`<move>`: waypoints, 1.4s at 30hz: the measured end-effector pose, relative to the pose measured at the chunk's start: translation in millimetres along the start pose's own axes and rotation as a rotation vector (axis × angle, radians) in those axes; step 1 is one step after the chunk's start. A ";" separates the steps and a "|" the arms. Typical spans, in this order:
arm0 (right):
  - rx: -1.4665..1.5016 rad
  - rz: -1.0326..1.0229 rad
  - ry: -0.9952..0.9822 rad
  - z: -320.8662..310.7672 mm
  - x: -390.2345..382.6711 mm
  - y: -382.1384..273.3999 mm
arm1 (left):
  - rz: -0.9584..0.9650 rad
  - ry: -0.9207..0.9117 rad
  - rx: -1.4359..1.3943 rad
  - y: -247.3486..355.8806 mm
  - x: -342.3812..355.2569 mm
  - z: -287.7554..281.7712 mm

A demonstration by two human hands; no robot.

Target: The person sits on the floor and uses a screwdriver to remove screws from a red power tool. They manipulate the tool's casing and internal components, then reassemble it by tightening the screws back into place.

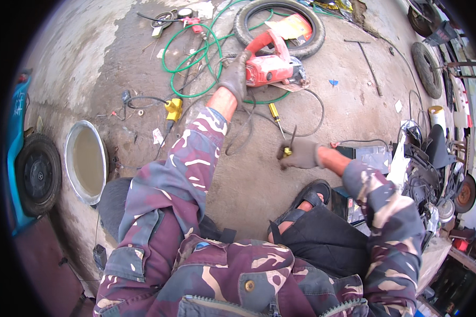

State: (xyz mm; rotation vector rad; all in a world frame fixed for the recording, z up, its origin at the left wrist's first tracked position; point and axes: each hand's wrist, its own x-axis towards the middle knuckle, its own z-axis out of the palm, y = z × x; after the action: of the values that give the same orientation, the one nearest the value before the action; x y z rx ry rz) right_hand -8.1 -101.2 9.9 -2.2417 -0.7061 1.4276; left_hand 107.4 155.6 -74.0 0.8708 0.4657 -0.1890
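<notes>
My left hand, in a grey glove, grips the rear end of a red power tool with a loop handle on top. The tool looks like a handheld saw or cutter; its dusty grey front end rests over a flat piece on the floor. My right hand, also gloved, is closed round a screwdriver with a bit of yellow handle showing and its thin shaft pointing up. Between the hands a second screwdriver, yellow and black, lies on the concrete. The fingers of my left hand are partly hidden.
A tyre and a green hose lie ahead. To the left are a yellow connector, a basin of murky water and a wheel. A T-shaped bar, batteries and scattered parts lie right.
</notes>
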 end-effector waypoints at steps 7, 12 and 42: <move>0.369 0.328 0.139 -88.1 -115.7 -45.7 | -0.081 0.029 -0.015 0.4 -1.4 2.6; 0.959 0.251 0.431 -80.1 -107.6 -36.0 | -0.035 0.023 -0.021 7.2 -15.1 10.5; 0.037 -0.016 0.882 -85.6 -89.5 -55.7 | -0.053 0.022 -0.097 6.0 -13.0 9.3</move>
State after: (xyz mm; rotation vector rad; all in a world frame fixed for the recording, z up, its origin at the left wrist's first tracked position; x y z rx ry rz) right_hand 26.8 -115.2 140.3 -2.4793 -0.3752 0.3236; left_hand 100.9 151.9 -58.7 0.7668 0.5153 -0.2043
